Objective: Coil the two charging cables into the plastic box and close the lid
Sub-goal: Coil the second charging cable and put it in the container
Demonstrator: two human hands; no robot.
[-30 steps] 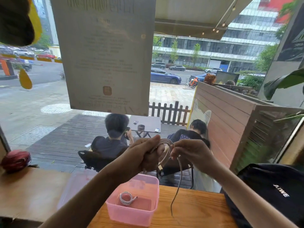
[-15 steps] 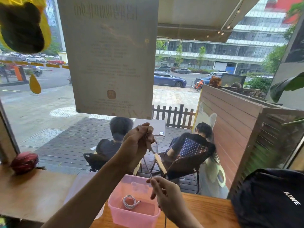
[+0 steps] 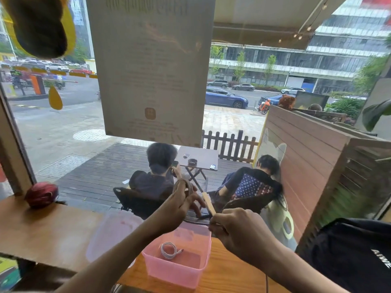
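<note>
Left hand [image 3: 179, 205] clamps a brown cable [image 3: 183, 186] looped over its fingers, raised above the pink box [image 3: 179, 273] | right hand [image 3: 237, 229] pinches that cable's run | white cable [image 3: 169, 250] lies coiled inside the box on the wooden table [image 3: 228, 278]

White cable [image 3: 169, 250]: coiled, flat on the box floor.
Second cable [image 3: 186, 187]: brownish loops held above the box.
Pink plastic box [image 3: 179, 273]: open, upright on the surface.

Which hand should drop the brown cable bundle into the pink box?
Probably the left hand: it already holds the brown cable's loops above the pink box. The right hand only pinches the loose end.
</note>
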